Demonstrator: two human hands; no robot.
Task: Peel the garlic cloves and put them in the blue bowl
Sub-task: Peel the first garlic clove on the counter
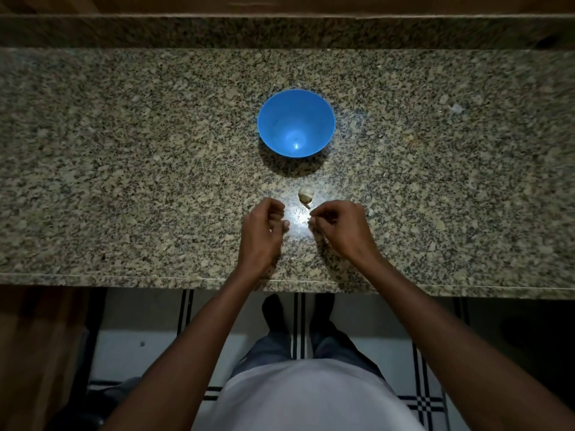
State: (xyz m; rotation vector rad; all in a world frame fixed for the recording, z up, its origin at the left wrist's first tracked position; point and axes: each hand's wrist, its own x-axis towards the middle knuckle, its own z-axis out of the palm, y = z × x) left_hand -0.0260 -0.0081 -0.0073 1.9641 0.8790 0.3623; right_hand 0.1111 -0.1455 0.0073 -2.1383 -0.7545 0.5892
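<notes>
The blue bowl (296, 101) stands empty on the granite counter, straight ahead of me. A pale garlic piece (305, 194) with papery skin lies on the counter between the bowl and my hands. My right hand (337, 227) hovers just below and right of it, fingers curled, pinching a small pale bit at the fingertips that looks like a garlic clove. My left hand (264, 228) is a short gap to the left, fingers curled inward, with nothing visible in it. Neither hand touches the garlic piece on the counter.
The speckled granite counter (124, 181) runs wide to both sides, with a raised back ledge (280, 32) behind the bowl. Its front edge (155, 279) lies just under my wrists. The room is dim, with a bright patch between my hands.
</notes>
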